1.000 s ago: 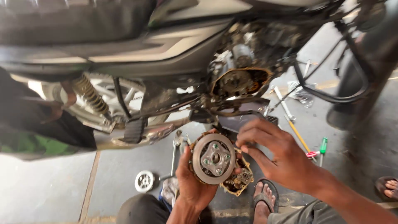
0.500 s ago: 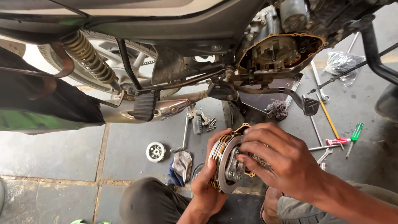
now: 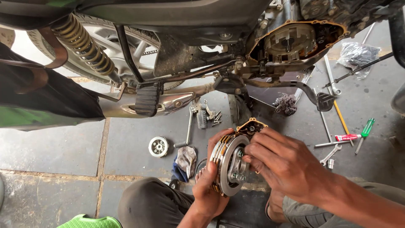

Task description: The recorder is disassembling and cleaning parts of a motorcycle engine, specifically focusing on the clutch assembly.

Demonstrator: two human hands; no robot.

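Observation:
My left hand (image 3: 209, 185) grips a round metal clutch pack (image 3: 227, 164) from below and behind, with its stacked plates showing along the left edge. My right hand (image 3: 282, 162) lies over the pack's front face, fingertips on the centre hub. The pack is held edge-on, tilted to the left, above my knees. Behind it lies a metal cover with an orange gasket rim (image 3: 252, 125). Up above, the motorcycle's open engine case (image 3: 295, 40) shows the clutch housing inside.
The motorcycle's rear wheel, spring shock (image 3: 82, 42) and footpeg (image 3: 146, 100) fill the upper left. On the tiled floor lie a small round disc (image 3: 158, 146), a rag (image 3: 184, 159), loose bolts (image 3: 215, 118), wrenches, a green screwdriver (image 3: 365, 131) and a plastic bag (image 3: 356, 55).
The view has tilted down and shifted. The clutch pack has turned from face-on to edge-on, and my right hand has come over its front face.

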